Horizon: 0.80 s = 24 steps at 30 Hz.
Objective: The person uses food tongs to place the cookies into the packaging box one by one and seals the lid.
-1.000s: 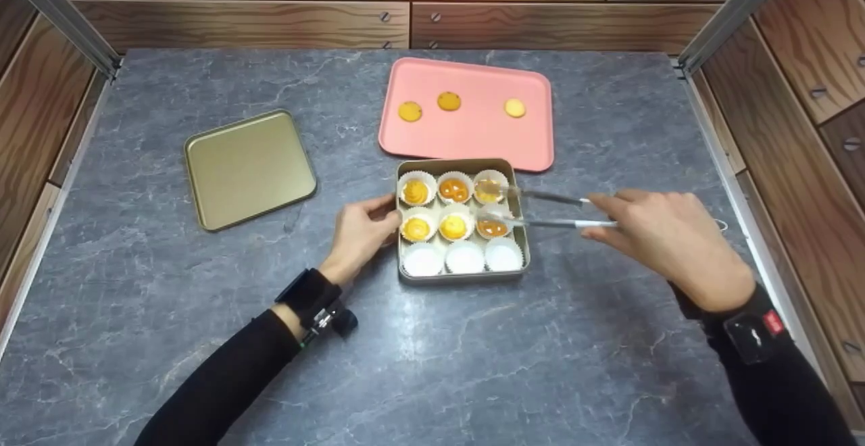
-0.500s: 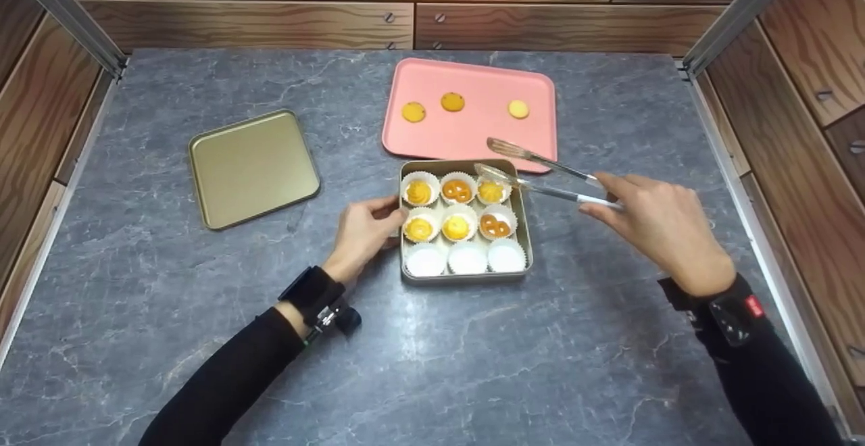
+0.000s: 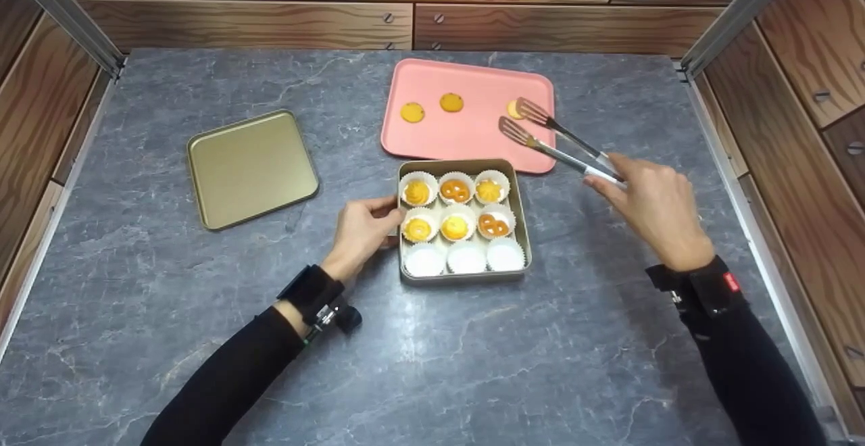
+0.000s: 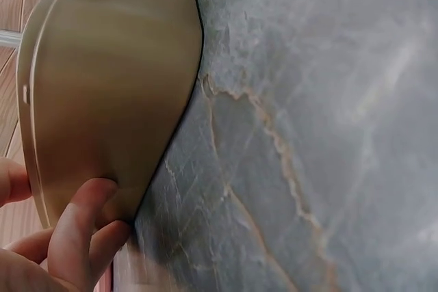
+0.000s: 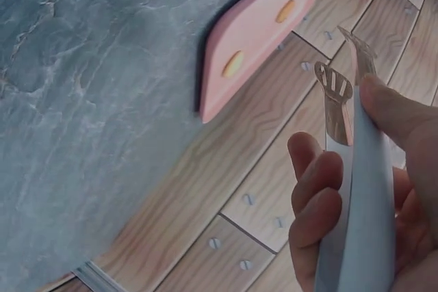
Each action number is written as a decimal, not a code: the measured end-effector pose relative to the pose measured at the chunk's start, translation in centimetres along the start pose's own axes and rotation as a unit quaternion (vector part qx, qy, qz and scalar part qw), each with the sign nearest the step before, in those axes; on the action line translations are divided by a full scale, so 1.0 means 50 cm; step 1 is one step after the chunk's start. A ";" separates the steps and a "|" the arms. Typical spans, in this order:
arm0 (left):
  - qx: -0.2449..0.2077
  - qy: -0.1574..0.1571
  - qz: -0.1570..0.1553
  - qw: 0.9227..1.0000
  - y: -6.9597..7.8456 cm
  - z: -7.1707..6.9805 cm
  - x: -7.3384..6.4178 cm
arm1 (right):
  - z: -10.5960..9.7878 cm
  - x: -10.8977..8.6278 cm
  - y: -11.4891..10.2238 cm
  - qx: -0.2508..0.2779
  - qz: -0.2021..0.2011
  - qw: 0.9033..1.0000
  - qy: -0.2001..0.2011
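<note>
My left hand [image 3: 361, 236] holds the left side of a gold tin [image 3: 466, 278]; in the left wrist view its fingertips lie against the tin's wall [image 4: 116, 94]. Paper cups fill the tin in rows. Yellow cookies and pretzel-shaped brown ones sit in the back and middle rows, while the front row shows only white paper cups [image 3: 466, 257]. My right hand [image 3: 659, 206] grips slotted metal tongs [image 3: 571, 161] by their white handles. Their tips are apart over the pink tray's right side, one partly covering a pale yellow cookie [image 3: 513, 109].
Behind the tin, the pink tray [image 3: 466, 138] also carries two darker round cookies [image 3: 412, 113] on its left half. A gold lid [image 3: 253, 169] lies on the grey marbled table [image 3: 324, 378] to the left. Wood-patterned walls [image 3: 270, 23] enclose the table's back and sides.
My right hand has carried the tongs from over the tin's right column up and back to the pink tray, with nothing between the tips. My left hand stays at the tin.
</note>
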<state>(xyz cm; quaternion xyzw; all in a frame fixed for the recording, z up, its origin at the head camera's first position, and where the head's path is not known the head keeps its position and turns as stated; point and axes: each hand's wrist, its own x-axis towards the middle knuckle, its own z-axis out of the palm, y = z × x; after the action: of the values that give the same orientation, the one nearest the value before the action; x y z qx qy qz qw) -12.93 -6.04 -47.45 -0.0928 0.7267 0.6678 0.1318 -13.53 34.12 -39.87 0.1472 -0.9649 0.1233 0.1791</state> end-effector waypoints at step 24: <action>-0.005 0.003 -0.022 1.000 0.002 -0.004 0.010 | 0.078 0.070 0.041 0.017 0.101 0.994 -0.047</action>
<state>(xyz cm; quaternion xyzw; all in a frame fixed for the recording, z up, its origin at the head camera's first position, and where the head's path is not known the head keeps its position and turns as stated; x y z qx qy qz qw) -13.45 -6.22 -47.48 -0.1109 0.7213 0.6684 0.1439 -18.52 34.04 -42.47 0.0580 -0.9799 0.1500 0.1177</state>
